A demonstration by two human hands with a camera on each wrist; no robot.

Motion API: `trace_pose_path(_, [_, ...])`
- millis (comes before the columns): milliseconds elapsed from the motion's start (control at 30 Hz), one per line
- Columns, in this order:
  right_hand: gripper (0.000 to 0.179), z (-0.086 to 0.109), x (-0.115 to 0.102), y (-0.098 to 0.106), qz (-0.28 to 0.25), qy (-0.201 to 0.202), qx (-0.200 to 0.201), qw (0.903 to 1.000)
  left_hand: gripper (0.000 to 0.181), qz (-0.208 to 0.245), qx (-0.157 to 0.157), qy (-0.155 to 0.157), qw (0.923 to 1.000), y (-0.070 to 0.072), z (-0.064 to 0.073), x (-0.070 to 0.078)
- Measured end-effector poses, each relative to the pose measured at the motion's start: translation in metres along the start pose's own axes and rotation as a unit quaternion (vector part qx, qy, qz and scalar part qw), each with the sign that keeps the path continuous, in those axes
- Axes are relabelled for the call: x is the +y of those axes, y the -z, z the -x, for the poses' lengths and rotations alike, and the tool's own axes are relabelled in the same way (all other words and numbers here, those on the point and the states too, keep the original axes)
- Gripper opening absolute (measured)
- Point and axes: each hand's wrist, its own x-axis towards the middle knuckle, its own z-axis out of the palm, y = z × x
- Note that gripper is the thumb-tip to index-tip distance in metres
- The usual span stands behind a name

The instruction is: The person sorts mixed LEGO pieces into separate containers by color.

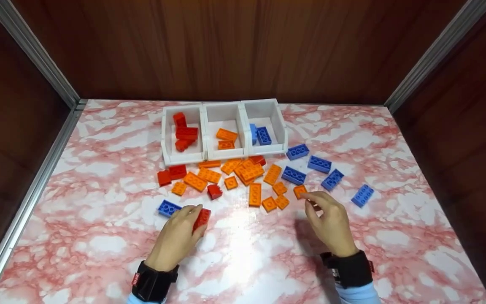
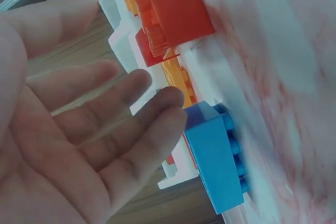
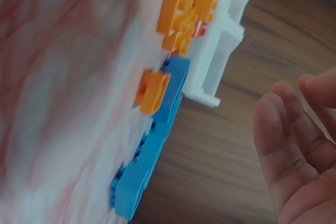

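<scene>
My left hand [image 1: 176, 236] is over the table beside a red brick [image 1: 202, 220], fingers loosely bent with nothing between them. In the left wrist view that red brick [image 2: 181, 9] lies beyond the thumb and forefinger. A blue brick [image 2: 215, 156] appears at the little finger's tip; whether they touch I cannot tell. My right hand [image 1: 330, 219] hovers with relaxed fingers close to a small orange brick [image 1: 300, 192]. The right wrist view has this palm [image 3: 304, 182] holding nothing, well apart from the orange brick [image 3: 153, 93].
At the back stand three joined white bins [image 1: 225, 110], with red bricks [image 1: 187, 134] on the left, orange bricks [image 1: 227, 135] in the middle and blue bricks [image 1: 263, 136] on the right. Loose orange and red bricks lie in front; several blue bricks [image 1: 332, 180] are at right.
</scene>
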Motion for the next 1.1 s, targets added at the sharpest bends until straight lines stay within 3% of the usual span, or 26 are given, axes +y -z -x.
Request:
trace_pose_path(167, [0.024, 0.008, 0.003, 0.007, 0.014, -0.014, -0.01, 0.9997, 0.055, 0.002, -0.017, 0.029, 0.9994, -0.005, -0.001, 0.001])
trace_pose_path(367, [0.024, 0.018, 0.003, 0.011, 0.021, -0.002, -0.003, 0.9998, 0.056, -0.009, -0.023, 0.056, 0.9981, -0.012, -0.002, 0.002])
trace_pose_path(633, [0.024, 0.031, 0.0, 0.012, 0.027, -0.019, -0.009, 0.9994, 0.049, -0.008, -0.028, 0.066, 0.9974, -0.013, 0.0, 0.006])
trace_pose_path(800, [0.025, 0.038, 0.0, 0.012, 0.02, -0.021, -0.015, 0.9995, 0.043, -0.011, -0.039, 0.059, 0.9975, -0.007, 0.0, 0.007])
trace_pose_path(933, [0.024, 0.042, -0.001, 0.012, 0.021, -0.019, -0.014, 0.9995, 0.041, 0.0, -0.015, 0.046, 0.9988, 0.001, -0.004, 0.006])
trace_pose_path(1100, [0.025, 0.046, -0.003, 0.013, 0.025, -0.031, -0.015, 0.9991, 0.047, 0.02, 0.004, 0.057, 0.9982, 0.02, -0.018, 0.001])
